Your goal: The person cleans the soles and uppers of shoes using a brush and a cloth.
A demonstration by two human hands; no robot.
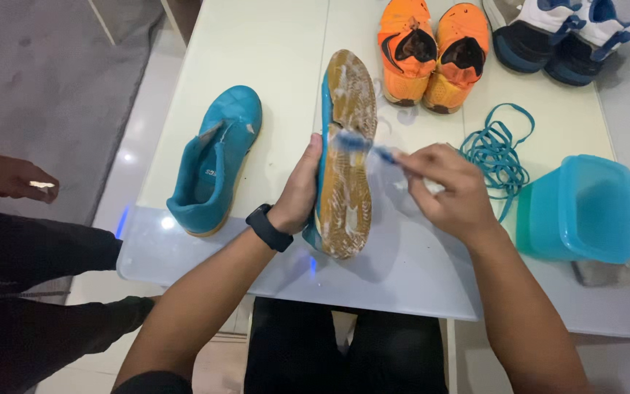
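My left hand grips a teal shoe turned on its side, so its tan, soapy sole faces me above the pale table. My right hand holds a blue brush, blurred, with its head against the middle of the sole. A black watch sits on my left wrist. The matching teal shoe stands upright on the table to the left, laces removed.
Teal laces lie in a heap right of my right hand. A teal plastic tub stands at the table's right. Orange shoes and white-blue shoes sit at the far edge. Another person's hand and dark-clothed legs are at left.
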